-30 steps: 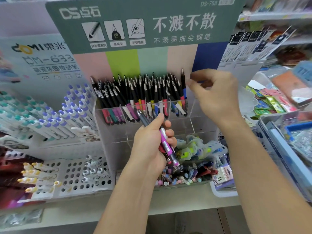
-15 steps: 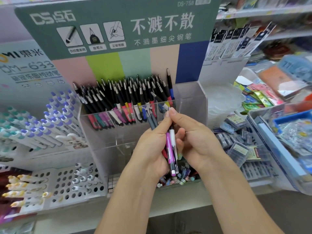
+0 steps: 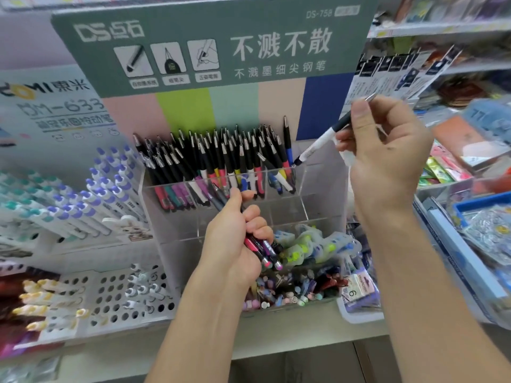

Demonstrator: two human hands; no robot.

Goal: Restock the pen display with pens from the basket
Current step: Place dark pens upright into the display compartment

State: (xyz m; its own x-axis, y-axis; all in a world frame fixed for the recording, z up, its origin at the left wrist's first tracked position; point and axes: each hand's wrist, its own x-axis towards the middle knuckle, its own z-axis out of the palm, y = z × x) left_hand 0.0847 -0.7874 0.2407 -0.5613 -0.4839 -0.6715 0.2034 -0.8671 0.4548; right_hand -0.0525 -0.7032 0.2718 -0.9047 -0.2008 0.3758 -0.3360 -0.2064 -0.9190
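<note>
Lifting one white pen (image 3: 318, 145) from the bundle (image 3: 262, 247) our left hand (image 3: 229, 239) grips, our right hand (image 3: 384, 153) now pinches it toward the display (image 3: 301, 189).

Head cam, faces fwd/down, close to pen display (image 3: 221, 189)

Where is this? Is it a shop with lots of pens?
Most likely a stationery shop. A clear display box is packed with black-capped pens under a printed brand sign, more marker racks stand beside it, and packaged goods fill the shelves behind.
</note>
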